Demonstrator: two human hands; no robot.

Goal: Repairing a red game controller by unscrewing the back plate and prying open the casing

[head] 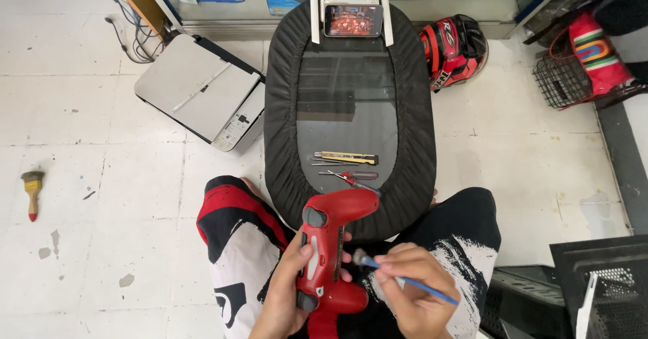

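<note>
Gently now, keep your left hand wrapped tight around the red game controller over your lap while your right hand, pinching the small blue brush, sweeps its side with soft little strokes.

A grey printer sits on the tiled floor at upper left, a paintbrush at far left. A phone stands at top centre on the black oval table, which bears a yellow knife and red screwdriver. A red helmet lies right of it, a wire basket at upper right.
</note>
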